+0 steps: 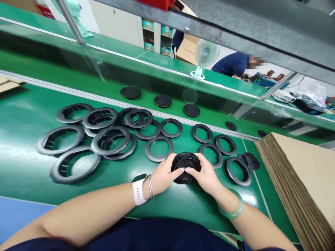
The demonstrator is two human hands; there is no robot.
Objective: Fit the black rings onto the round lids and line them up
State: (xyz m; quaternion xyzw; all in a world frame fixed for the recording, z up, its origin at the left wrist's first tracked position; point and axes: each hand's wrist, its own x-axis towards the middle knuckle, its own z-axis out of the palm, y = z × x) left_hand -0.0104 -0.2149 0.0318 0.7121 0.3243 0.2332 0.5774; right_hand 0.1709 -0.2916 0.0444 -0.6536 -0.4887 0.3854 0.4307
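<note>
Between my two hands is a round black plastic part [186, 162] with a raised rim and a slatted inner face. My left hand [167, 170] grips its left side, the thumb pressed on the face. On the opposite side my right hand [205, 172] holds the rim, its thumb tip almost meeting the left one. The fingers underneath are hidden. Just beyond lie a black ring [148, 150] and another ring [221, 160] on the green table [146, 195]. A small black slatted disc [252, 162] rests by a ring [228, 172] at the right.
Several larger rings [53, 174] are spread and partly stacked at the left. Black discs [162, 101] lie on the green conveyor belt [146, 85] beyond a metal rail. Stacked cardboard sheets [300, 157] bound the right side. A small fan [206, 54] and a co-worker [231, 64] are across the line.
</note>
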